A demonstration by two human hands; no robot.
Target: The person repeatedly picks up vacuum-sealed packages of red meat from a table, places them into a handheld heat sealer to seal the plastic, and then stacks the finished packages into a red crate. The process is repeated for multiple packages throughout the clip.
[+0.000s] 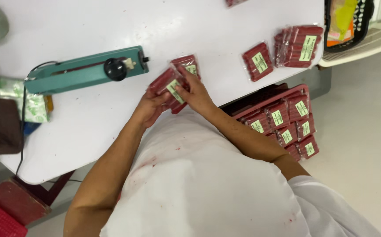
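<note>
Head view. Both hands work at the near edge of the white tabletop (111,26). The left hand (148,109) has its grip closed around the lower left end of a clear plastic packet of red sausage sticks (168,85) with a pale green label. The right hand (194,94) lies over the same packet from the right, fingers pressed on its top face; its grip is flat and holds the packet against the left hand. A second packet (189,65) of the same kind lies directly behind the held one, touching it, on the tabletop.

Left of the hands, a teal impulse heat sealer (80,70) with a black round knob (115,69) rests on the tabletop, its black cable (22,131) running down over the tabletop edge.

At the right side of the tabletop lies a single sealed packet (257,61); just beside it, further right, a stack of sealed packets (298,46) lies near the corner.

Below the tabletop edge, to the right of the person, a red crate (265,98) holds sealed packets in rows (293,125), labels facing up. A black basket (363,26) at the upper right holds yellow and orange items; their kind cannot be determined.
</note>
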